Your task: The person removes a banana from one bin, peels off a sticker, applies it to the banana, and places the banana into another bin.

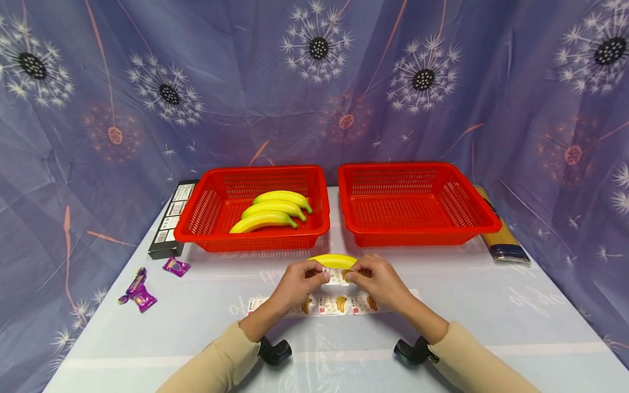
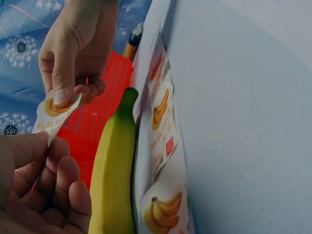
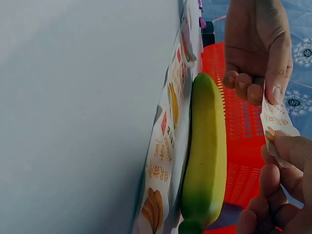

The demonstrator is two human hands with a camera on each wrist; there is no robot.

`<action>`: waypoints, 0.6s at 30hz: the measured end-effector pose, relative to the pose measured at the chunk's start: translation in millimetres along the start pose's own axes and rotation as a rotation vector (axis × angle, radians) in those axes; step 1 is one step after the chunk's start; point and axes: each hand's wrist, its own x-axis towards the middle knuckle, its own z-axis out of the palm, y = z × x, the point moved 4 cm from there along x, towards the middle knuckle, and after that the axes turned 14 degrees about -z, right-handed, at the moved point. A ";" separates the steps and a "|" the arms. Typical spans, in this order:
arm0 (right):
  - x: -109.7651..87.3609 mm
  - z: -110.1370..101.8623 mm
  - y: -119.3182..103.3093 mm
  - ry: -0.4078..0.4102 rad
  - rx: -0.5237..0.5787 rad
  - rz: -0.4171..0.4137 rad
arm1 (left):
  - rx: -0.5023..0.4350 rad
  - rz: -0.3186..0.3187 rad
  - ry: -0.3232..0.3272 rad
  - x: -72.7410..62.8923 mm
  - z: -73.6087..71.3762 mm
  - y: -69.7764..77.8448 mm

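My left hand (image 1: 296, 281) and right hand (image 1: 379, 279) pinch opposite ends of a white sticker (image 1: 337, 276) printed with bananas and orange lettering. It is held up between the thumbs and index fingers, slightly bent in the left wrist view. Beyond the hands, a single yellow banana (image 1: 334, 260) with greenish ends lies crosswise on the table, its ends partly hidden by the fingers in the head view. Nearer to me, a strip of similar stickers (image 1: 335, 305) lies flat, partly covered by both wrists. The wrist views show the banana (image 3: 204, 156) alongside this strip (image 3: 163, 156).
At the back left, a red basket (image 1: 255, 240) holds three bananas (image 1: 275, 210). Another red basket (image 1: 417, 238) stands at the back right. A black box (image 1: 172, 221) and purple-wrapped candies (image 1: 176, 266) lie at left. A yellow-brown package (image 1: 503, 240) lies far right.
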 end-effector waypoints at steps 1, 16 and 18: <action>1.9 0.8 0.7 -0.004 -0.006 0.010 | 0.011 -0.003 0.011 1.2 -0.9 0.3; 35.0 15.2 13.3 -0.080 -0.264 0.025 | 0.625 0.203 0.324 24.2 -8.5 11.6; 37.8 17.0 14.1 -0.090 -0.283 0.035 | 0.649 0.224 0.350 26.5 -8.5 11.2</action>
